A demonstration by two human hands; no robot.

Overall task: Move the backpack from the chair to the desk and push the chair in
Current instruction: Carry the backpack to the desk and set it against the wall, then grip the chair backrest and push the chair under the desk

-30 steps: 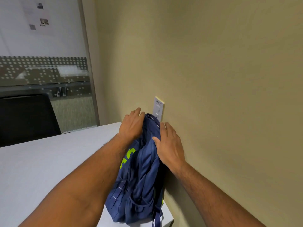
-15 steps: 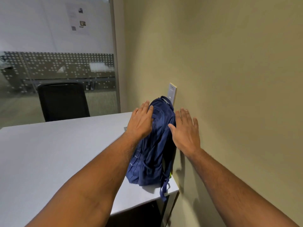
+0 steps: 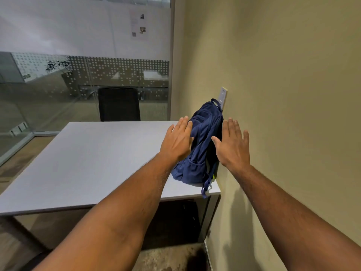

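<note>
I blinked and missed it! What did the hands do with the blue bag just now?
Both hands let go. A second ago the left hand and right hand gripped the top of the backpack; now they are open, fingers spread, pulled back toward the person. The backpack stayed upright on the desk, leaning against the wall.

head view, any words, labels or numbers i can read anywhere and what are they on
None can be read.
Paper sheet on the glass partition: small pictures and print, too small and blurred.
Wall plate above the blue backpack: faint marks, unreadable.
Backpack: only a sliver of yellow-green shows near the bottom, no letters.
Small sign beyond the glass: blurred.
</note>
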